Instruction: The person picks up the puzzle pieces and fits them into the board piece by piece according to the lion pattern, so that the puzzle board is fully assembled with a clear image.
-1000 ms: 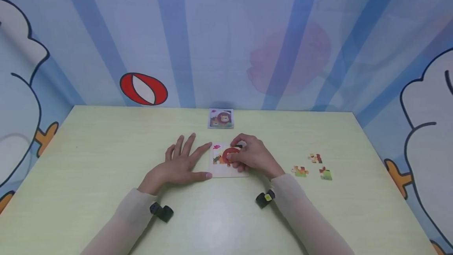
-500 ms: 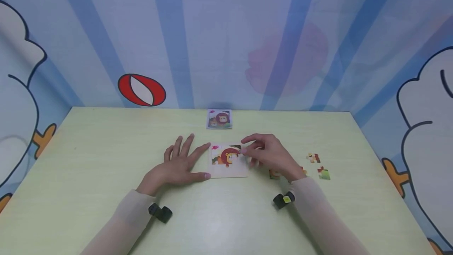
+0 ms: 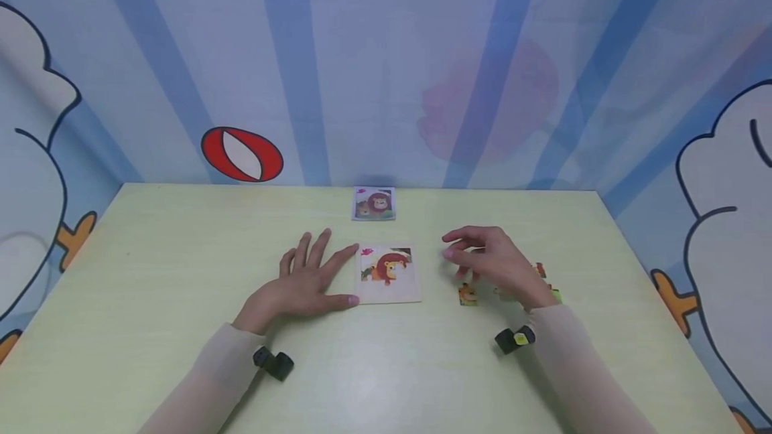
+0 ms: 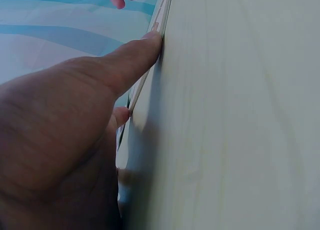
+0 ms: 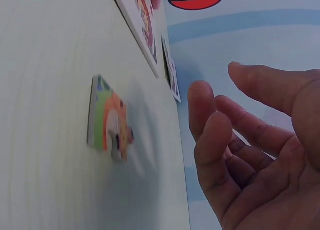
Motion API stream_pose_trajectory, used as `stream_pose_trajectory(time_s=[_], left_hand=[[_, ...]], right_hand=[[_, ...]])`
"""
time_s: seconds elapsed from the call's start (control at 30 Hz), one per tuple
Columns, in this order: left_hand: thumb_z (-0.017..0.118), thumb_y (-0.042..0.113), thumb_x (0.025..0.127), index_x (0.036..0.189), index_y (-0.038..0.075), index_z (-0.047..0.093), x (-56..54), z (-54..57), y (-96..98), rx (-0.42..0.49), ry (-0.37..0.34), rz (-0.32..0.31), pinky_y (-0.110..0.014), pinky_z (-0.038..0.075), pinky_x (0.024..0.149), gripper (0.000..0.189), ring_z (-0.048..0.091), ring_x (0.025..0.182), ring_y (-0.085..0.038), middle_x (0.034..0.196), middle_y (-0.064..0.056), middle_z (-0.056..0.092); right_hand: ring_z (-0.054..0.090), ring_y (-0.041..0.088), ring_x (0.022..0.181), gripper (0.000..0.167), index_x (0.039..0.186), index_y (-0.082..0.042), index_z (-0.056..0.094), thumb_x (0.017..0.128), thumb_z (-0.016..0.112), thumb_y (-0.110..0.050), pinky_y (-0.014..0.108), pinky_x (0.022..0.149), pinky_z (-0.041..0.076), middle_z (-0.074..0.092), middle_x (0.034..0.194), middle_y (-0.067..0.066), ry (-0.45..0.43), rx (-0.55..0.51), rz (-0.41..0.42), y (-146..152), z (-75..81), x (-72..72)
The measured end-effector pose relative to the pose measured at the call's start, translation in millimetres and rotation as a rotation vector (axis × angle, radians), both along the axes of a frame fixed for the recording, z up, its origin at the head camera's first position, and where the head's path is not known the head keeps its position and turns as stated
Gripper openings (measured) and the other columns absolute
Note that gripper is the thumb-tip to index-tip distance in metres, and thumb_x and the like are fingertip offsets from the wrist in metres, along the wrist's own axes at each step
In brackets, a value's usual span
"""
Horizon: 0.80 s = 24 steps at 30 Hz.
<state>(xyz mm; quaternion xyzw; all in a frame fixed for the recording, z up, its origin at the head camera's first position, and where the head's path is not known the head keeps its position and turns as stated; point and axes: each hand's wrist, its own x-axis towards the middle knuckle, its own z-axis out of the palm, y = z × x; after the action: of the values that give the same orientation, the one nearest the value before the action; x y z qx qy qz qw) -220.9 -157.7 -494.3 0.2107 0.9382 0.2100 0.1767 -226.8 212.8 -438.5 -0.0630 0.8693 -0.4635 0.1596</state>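
Observation:
A white puzzle board point(image 3: 389, 292) lies flat at the middle of the table, its upper part filled with joined pieces showing a lion point(image 3: 389, 266). My left hand point(image 3: 306, 286) rests at the board's left edge, thumb and index finger touching it, the other fingers spread. To the right of the board my right hand point(image 3: 491, 258) hovers above the table with bent, relaxed fingers and nothing between them. Below its fingertips lies a loose jigsaw piece point(image 3: 467, 295), which the right wrist view shows as an orange and green piece point(image 5: 112, 121). More loose pieces point(image 3: 555, 293) are partly hidden behind the right wrist.
A small lion picture card point(image 3: 373, 203) lies at the table's back edge, beyond the board. A printed blue curtain point(image 3: 374, 72) hangs directly behind the table point(image 3: 199, 240). Both wrists wear small black cameras point(image 3: 515, 339).
My right hand has let go at the lion pieces and moved right, off the board. That uncovers the board's right side and the nearest loose piece. The left hand stays at the edge.

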Motion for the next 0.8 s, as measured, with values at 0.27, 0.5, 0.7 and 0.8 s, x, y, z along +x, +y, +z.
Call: stream_pose_trajectory(time_s=[0.27,0.5,0.7,0.8], left_hand=[[0.068,0.066,0.095,0.173,0.04,0.016,1.0,1.8,0.7,0.002,-0.006,0.006,-0.072,-0.002,0.129,0.097,-0.019,0.167,-0.047,0.183,-0.012,-0.013],[0.067,0.067,0.095,0.173,0.042,0.015,0.9,2.2,0.5,0.008,-0.007,0.003,-0.073,-0.003,0.129,0.097,-0.019,0.167,-0.047,0.183,-0.011,-0.014],[0.067,0.067,0.095,0.173,0.042,0.015,1.2,3.0,-0.2,0.007,-0.007,0.004,-0.072,-0.002,0.129,0.096,-0.019,0.167,-0.047,0.183,-0.011,-0.014],[0.067,0.067,0.095,0.172,0.042,0.015,1.3,3.1,-0.5,0.005,-0.01,0.005,-0.072,-0.002,0.129,0.097,-0.02,0.167,-0.046,0.183,-0.011,-0.015]], right_hand=[[0.075,0.03,0.083,0.043,0.138,-0.014,0.07,0.101,0.076,-0.035,0.038,0.057,0.053,0.077,0.116,0.017,-0.025,0.029,-0.03,21.7,8.4,3.9],[0.073,0.034,0.079,0.046,0.14,-0.012,0.067,0.102,0.075,-0.036,0.042,0.059,0.055,0.076,0.115,0.021,-0.071,0.0,-0.07,46.2,10.0,9.7],[0.074,0.029,0.081,0.047,0.142,-0.013,0.067,0.103,0.073,-0.039,0.038,0.059,0.054,0.078,0.106,0.017,-0.033,0.073,-0.078,66.8,7.2,13.6],[0.07,0.027,0.076,0.05,0.143,-0.014,0.066,0.103,0.072,-0.043,0.036,0.053,0.045,0.077,0.095,0.014,-0.044,0.101,-0.103,76.7,4.3,14.9]])
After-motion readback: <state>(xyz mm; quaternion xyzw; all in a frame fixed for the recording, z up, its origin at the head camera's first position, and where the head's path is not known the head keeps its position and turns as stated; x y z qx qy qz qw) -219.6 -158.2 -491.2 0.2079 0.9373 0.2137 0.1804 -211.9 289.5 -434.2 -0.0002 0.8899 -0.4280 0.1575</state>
